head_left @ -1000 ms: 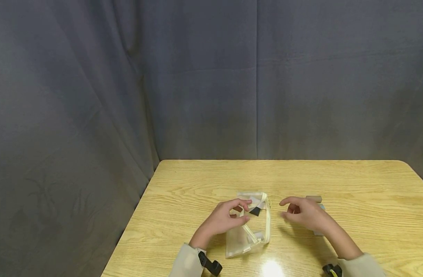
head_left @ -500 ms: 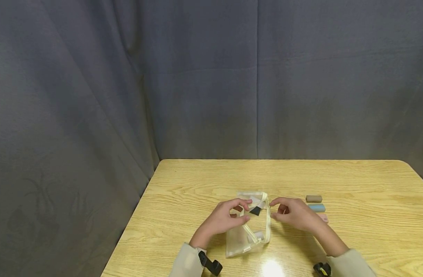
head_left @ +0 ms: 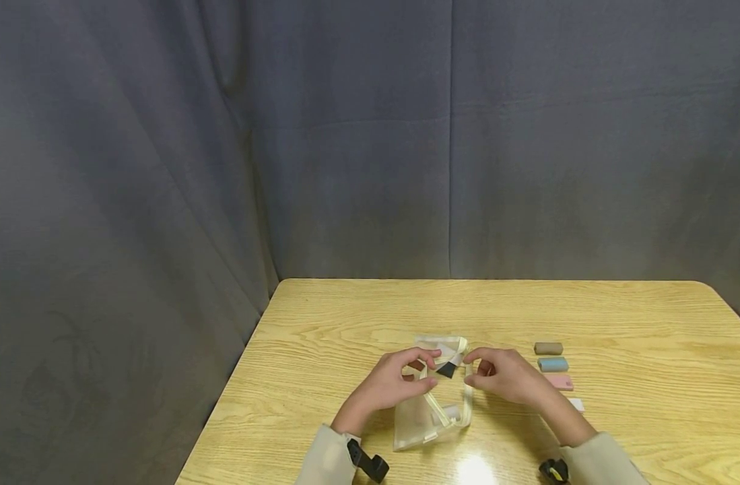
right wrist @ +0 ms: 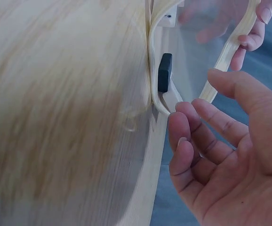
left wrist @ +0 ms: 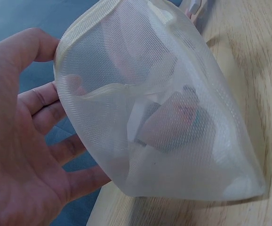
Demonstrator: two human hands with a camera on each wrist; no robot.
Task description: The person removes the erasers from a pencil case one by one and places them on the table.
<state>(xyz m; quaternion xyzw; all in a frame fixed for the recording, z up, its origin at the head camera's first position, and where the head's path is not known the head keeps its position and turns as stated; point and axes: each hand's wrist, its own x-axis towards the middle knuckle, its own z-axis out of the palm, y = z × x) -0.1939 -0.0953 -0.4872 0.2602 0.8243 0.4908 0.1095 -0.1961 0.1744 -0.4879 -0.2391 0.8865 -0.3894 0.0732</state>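
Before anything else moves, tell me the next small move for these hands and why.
Probably dip the right hand into the mesh bag and pinch the dark block: the left hand holds the bag open, the right hand looks empty at its edge, and the block shows through the opening.
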